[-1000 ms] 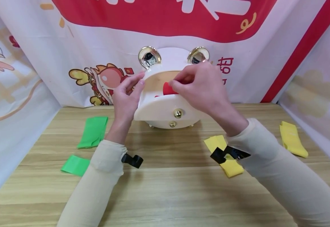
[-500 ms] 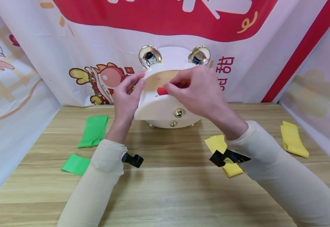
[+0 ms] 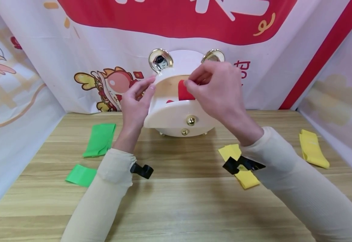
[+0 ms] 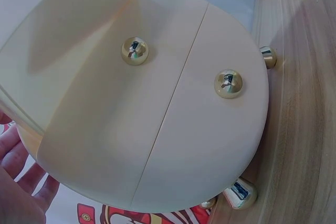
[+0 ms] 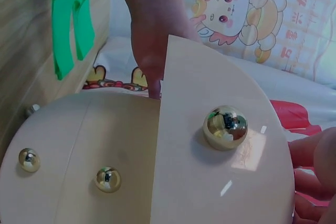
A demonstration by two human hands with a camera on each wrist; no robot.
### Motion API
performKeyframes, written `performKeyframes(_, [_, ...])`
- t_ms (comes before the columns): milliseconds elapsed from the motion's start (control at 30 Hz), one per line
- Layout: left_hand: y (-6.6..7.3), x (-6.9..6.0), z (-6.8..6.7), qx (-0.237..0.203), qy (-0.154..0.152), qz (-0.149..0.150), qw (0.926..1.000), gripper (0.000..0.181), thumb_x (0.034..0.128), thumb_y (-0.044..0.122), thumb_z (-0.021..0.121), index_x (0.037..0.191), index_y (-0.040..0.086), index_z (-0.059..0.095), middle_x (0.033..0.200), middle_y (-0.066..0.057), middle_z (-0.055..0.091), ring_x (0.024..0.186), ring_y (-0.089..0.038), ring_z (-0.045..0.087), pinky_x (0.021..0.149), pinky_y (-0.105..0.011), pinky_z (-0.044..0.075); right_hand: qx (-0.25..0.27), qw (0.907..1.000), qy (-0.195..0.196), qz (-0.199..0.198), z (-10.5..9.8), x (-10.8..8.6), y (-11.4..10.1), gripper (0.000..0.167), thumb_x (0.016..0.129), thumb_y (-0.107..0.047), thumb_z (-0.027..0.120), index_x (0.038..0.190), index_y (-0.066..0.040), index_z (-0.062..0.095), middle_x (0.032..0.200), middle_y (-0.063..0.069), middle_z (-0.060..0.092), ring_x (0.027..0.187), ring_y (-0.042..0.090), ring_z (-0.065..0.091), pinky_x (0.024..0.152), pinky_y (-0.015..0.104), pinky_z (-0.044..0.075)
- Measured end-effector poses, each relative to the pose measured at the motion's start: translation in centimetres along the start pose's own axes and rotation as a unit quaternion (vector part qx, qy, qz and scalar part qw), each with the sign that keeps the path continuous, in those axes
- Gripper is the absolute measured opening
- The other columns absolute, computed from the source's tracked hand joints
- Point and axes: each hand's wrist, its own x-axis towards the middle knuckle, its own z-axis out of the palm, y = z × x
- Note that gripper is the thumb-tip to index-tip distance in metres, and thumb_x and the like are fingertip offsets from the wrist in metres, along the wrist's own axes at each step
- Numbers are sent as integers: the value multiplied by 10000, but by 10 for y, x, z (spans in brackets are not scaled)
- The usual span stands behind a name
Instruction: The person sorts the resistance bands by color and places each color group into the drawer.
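A white rounded cabinet [image 3: 183, 132] with gold knobs and two gold-rimmed round eyes stands against the back cloth. Its half-round upper drawer [image 3: 167, 116] is pulled out. My right hand [image 3: 218, 89] pinches a red strip of material [image 3: 185, 91] between thumb and fingers, above the drawer opening. A second bit of red [image 3: 170, 101] shows just over the drawer's front edge; its lower part is hidden. My left hand [image 3: 135, 102] touches the cabinet's left side with thumb and fingertips. In the left wrist view its fingers [image 4: 31, 179] lie along that side.
On the wooden table [image 3: 170, 208], folded green strips [image 3: 99, 140] lie at left and yellow strips [image 3: 313, 148] at right, one partly under my right wrist's black strap [image 3: 244, 164]. Printed cloth walls [image 3: 176, 23] close in the back and sides.
My right hand dipped toward the drawer with the red strip, then rose again; more of the strip shows now. My left hand and the cabinet have stayed put.
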Motion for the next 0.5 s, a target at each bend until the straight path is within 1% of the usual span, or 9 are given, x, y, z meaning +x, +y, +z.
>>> performKeyframes(100, [0,0,0,-9,-7,21,10000,292,1033,327,701,1304,242,766,1390,91,732,1280,-80,674,1077,-316,584,-68,9995,324,-16,1,3,0,200,961,-215,764,1019,-27,795,989,137,806,898,254,742,907,368,587])
performKeyframes(167, [-1,0,1,-1,-3,38,10000,292,1033,327,700,1303,240,767,1388,88,733,1277,-81,677,1075,-314,585,-105,9992,383,-17,3,4,0,199,960,-213,761,1013,-23,787,984,135,800,904,247,730,892,361,589])
performKeyframes(200, [-1,0,1,5,-1,40,10000,291,1033,326,700,1302,239,768,1387,87,734,1275,-82,678,1073,-313,585,-106,9993,352,-9,5,5,-1,196,959,-213,763,1009,-24,786,979,133,799,900,243,726,871,359,597])
performKeyframes(267, [-1,0,0,21,-2,42,10000,293,1033,329,699,1304,239,767,1388,85,733,1274,-82,678,1072,-310,585,-184,9996,195,-12,8,5,-3,192,956,-220,769,1000,-35,793,963,125,803,895,237,721,865,353,590])
performKeyframes(367, [-1,0,0,23,-3,50,10000,295,1034,330,697,1306,238,766,1389,80,733,1273,-82,678,1071,-302,583,-329,9993,-193,-55,13,5,-7,188,952,-245,786,977,-60,812,930,101,809,872,223,714,828,343,580])
performKeyframes(433, [-1,1,0,5,-17,48,10000,297,1033,330,698,1307,236,765,1388,76,734,1268,-86,681,1064,-298,585,-506,9977,-455,-81,15,5,-11,192,956,-278,784,973,-92,829,915,71,813,857,207,705,806,333,560])
performKeyframes(500, [-1,1,0,-17,-29,39,10000,298,1033,329,698,1307,235,766,1386,73,736,1261,-92,686,1054,-294,590,-629,9958,-660,-89,15,4,-14,201,961,-313,777,975,-125,846,906,41,816,835,190,698,757,321,549])
